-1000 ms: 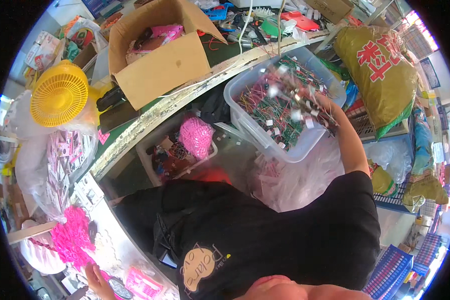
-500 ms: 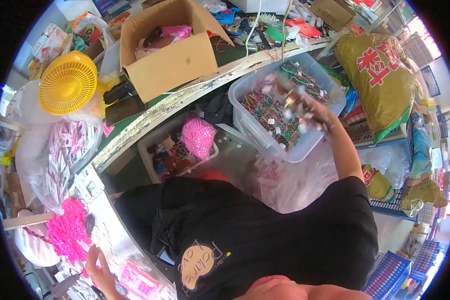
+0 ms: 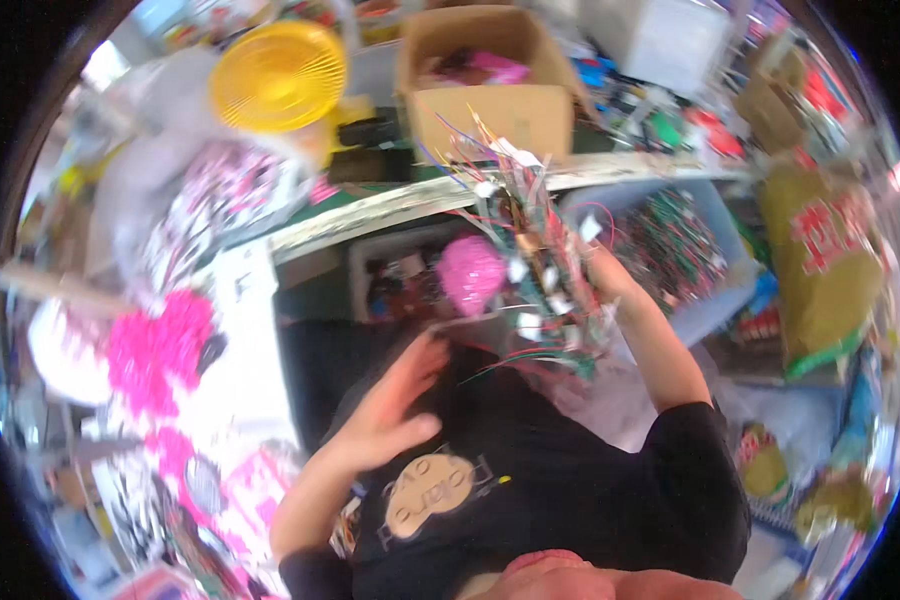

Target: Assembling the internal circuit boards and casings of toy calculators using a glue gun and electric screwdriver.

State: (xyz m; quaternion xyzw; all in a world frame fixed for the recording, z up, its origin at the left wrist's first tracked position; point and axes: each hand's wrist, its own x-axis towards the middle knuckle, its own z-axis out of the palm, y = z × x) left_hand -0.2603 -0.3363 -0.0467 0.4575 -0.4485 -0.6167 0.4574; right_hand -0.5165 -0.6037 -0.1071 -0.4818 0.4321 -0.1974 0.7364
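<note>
My right hand (image 3: 608, 272) is closed around a thick bundle of thin coloured wires (image 3: 536, 255) with small white tags or connectors. The bundle hangs over my lap, with loose ends sticking out at its top and bottom. Beside it on the right, a translucent plastic bin (image 3: 738, 245) holds many more green, red and dark wires. My left hand (image 3: 395, 405) is in front of my shirt, thumb and fingers apart, with nothing in it. Motion blurs the bundle and the right fingers.
Beyond the bundle, a cardboard box (image 3: 490, 120) stands on the bench. A tray with a pink bag (image 3: 472, 275) is below the bench edge. Pink pieces (image 3: 160, 350) lie on the white table at left, near a yellow basket (image 3: 280, 75). A large olive sack (image 3: 820, 270) stands at right.
My right hand has come out of the bin with the wire bundle and moved left. My left hand has left the side table and come in front of me. The view has turned.
</note>
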